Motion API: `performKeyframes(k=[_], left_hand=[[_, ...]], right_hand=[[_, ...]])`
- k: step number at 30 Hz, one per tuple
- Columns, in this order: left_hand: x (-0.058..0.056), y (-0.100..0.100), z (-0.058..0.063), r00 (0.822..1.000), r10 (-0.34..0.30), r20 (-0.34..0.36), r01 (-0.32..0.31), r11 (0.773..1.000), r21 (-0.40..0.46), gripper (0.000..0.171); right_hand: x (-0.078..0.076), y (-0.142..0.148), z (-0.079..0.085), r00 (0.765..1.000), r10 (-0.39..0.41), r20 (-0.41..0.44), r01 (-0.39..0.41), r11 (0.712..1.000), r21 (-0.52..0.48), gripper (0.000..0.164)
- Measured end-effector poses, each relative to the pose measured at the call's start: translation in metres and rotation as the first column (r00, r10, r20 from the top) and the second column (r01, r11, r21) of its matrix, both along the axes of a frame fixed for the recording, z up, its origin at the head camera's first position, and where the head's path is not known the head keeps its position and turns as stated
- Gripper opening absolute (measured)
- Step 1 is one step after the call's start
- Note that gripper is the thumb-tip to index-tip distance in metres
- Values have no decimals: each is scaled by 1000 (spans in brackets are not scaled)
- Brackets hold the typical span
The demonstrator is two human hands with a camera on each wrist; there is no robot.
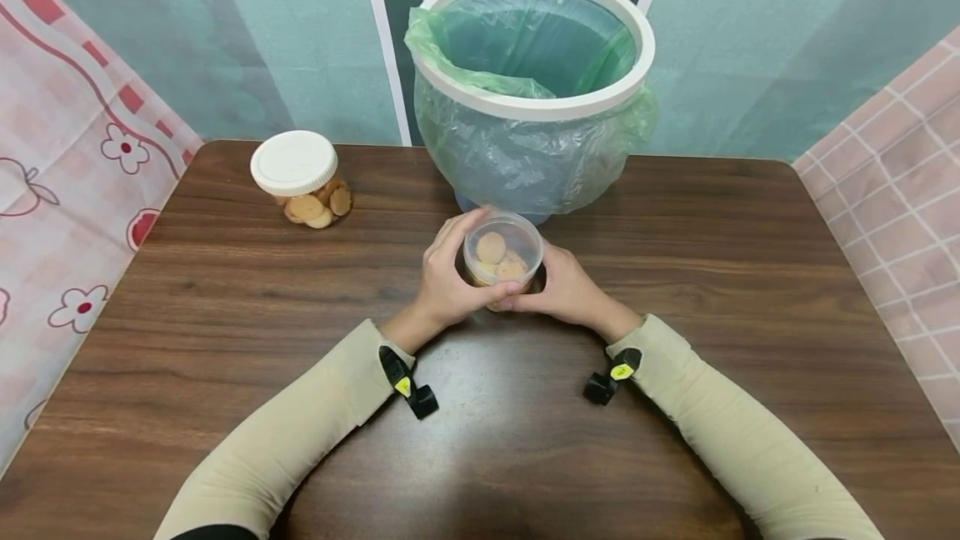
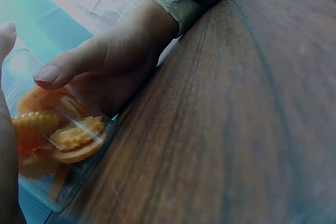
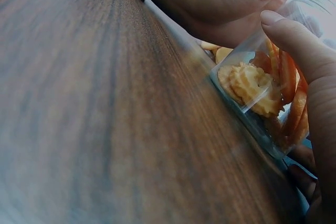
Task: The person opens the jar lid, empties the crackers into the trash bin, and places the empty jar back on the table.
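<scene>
In the head view a clear plastic jar (image 1: 504, 247) with cookies inside stands on the table, in front of the bin. My left hand (image 1: 450, 273) curls round its left side, fingers along the far wall and thumb across the front. On the opposite side my right hand (image 1: 566, 286) grips it, its thumb meeting the left thumb at the near side. Through the jar wall, the left wrist view shows a ridged yellow cookie (image 2: 79, 134) among flat round ones. A similar flower-shaped cookie (image 3: 257, 88) appears in the right wrist view. The jar's base is at the tabletop.
A second jar of cookies with a white screw lid (image 1: 294, 163) stands at the table's back left. Behind my hands is a bin with a white rim (image 1: 536, 111) and a green plastic liner (image 1: 525, 161). The brown wooden table (image 1: 735, 273) ends at a blue-green backdrop.
</scene>
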State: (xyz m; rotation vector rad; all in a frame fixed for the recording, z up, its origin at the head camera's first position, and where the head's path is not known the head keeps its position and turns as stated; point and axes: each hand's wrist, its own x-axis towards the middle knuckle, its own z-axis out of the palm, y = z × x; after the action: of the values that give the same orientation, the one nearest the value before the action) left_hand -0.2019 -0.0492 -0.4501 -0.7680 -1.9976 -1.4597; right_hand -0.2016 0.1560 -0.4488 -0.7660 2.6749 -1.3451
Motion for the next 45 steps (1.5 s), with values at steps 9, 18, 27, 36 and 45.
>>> performKeyframes(k=[9, 18, 27, 36, 45], left_hand=[[1, 1, 0, 999, -9, 36, 10, 1000, -7, 97], [2, 1, -1, 997, -8, 78, 10, 999, -32, 99], [1, -1, 2, 989, -21, 148, 32, 997, -68, 101], [1, -2, 4, 981, -22, 190, 40, 995, -94, 104], [2, -3, 1, 981, -27, 194, 45, 995, -89, 104]], right_hand=[[1, 1, -1, 1000, 10, 12, -10, 1000, -17, 92], [0, 3, -3, 999, 18, 28, -17, 1000, -19, 90], [-2, 2, 1, 999, 15, 28, -15, 1000, -14, 92], [-4, 1, 2, 1000, 7, 26, -7, 1000, 0, 93], [-2, 0, 0, 1000, 18, 18, -18, 1000, 8, 95]])
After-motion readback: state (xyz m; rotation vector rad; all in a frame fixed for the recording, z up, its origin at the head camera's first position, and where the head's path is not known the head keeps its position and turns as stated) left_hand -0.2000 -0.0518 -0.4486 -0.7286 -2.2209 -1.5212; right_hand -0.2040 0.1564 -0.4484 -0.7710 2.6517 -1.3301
